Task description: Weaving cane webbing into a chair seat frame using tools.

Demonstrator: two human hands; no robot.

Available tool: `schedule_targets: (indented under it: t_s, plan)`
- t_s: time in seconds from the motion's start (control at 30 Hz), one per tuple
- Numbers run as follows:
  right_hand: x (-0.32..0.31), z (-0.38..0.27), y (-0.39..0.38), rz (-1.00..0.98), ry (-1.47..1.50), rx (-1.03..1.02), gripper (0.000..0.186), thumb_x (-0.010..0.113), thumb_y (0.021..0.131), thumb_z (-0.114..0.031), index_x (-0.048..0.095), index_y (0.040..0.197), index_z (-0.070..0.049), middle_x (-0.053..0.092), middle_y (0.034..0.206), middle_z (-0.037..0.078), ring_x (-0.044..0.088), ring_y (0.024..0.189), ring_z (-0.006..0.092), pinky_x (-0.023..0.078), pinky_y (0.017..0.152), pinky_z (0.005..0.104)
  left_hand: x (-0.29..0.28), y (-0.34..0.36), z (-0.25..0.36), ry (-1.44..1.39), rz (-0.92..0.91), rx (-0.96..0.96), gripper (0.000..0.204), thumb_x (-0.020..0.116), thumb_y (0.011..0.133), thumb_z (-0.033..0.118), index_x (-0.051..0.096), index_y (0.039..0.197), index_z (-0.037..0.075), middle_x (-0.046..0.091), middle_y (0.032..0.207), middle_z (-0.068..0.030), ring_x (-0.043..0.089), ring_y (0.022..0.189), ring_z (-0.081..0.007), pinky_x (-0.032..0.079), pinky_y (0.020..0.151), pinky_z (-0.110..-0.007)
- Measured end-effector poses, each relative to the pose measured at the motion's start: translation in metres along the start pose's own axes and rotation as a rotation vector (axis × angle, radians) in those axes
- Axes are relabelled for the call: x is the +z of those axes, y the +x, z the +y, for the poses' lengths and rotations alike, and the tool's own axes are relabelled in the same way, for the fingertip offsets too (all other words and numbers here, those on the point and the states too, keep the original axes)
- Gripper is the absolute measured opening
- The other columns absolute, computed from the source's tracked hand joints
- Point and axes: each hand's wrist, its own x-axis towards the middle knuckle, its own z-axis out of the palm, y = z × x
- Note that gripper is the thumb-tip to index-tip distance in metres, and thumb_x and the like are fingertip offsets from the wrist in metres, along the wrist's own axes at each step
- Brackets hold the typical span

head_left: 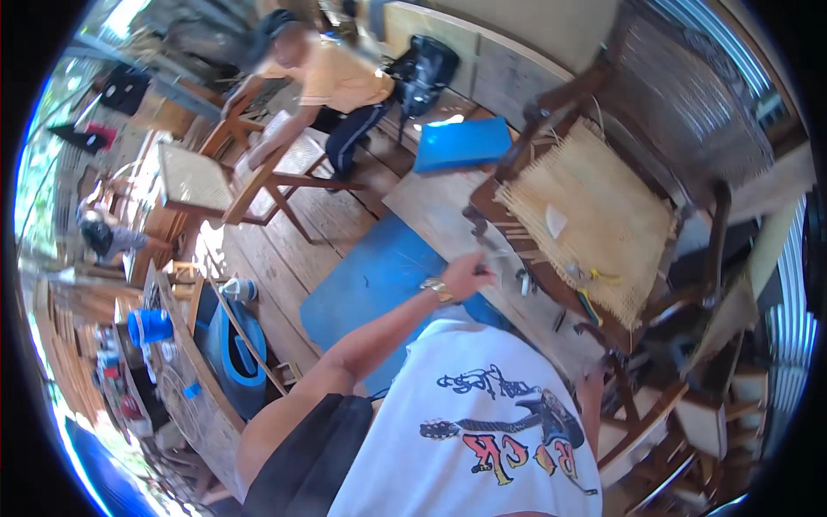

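Note:
My left hand [468, 277], with a metal watch at its wrist, is over the edge of a wooden board beside a dark carved armchair [551, 108]. Its blurred fingers look curled together around something small and dark. Low by the chair's front leg, my right hand [592, 376] shows only in part, its fingers hidden. A frayed sheet of woven cane [620, 220] covers the chair seat. On it lie a pale piece [556, 222] and a yellow-handled tool [606, 277]. A yellow-green tool [591, 307] rests at the seat's front edge, and a small white item [525, 282] is on the board.
A blue cushion [463, 144] lies on the far end of the wooden board [439, 202]. A blue sheet [366, 289] covers part of the plank floor. At the far left, another person [345, 82] leans over a cane-seated chair [196, 175]. Wooden frames [646, 431] crowd the lower right.

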Motion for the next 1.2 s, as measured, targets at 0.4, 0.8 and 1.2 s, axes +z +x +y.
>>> schedule_targets:
  t_s: [0.4,0.8,1.2]
  plan:
    - [0.002,-0.180,-0.009,-0.301,0.797,0.022,0.021,0.056,0.093,-0.020,0.062,0.094,0.000,0.064,0.072,0.007,0.060,0.065,0.0125,0.047,0.059,0.0294,0.049,0.032,-0.018,-0.063,-0.544,0.089,0.030,0.072,0.079,0.033,0.066,0.092,0.007,0.068,0.080,-0.0073,0.064,0.071,-0.0170,0.050,0.066,-0.032]
    - [0.118,-0.077,-0.128,-0.015,0.317,0.391,0.017,0.064,0.086,-0.022,0.071,0.094,-0.009,0.068,0.084,0.012,0.066,0.081,0.0275,0.052,0.071,0.0357,-0.034,0.010,-0.111,0.432,-0.915,-0.209,0.039,0.070,0.080,0.044,0.068,0.093,0.007,0.069,0.083,-0.0159,0.067,0.077,-0.0286,0.050,0.068,-0.039]
    - [0.103,-0.074,-0.029,-0.178,0.427,-0.289,0.013,0.059,0.084,-0.020,0.066,0.083,-0.009,0.066,0.086,0.014,0.063,0.083,0.0352,0.049,0.074,0.0465,-0.028,-0.028,-0.040,0.287,-0.833,-0.506,0.029,0.068,0.086,0.032,0.067,0.094,0.003,0.064,0.077,-0.0007,0.056,0.069,-0.0081,0.045,0.059,-0.029]
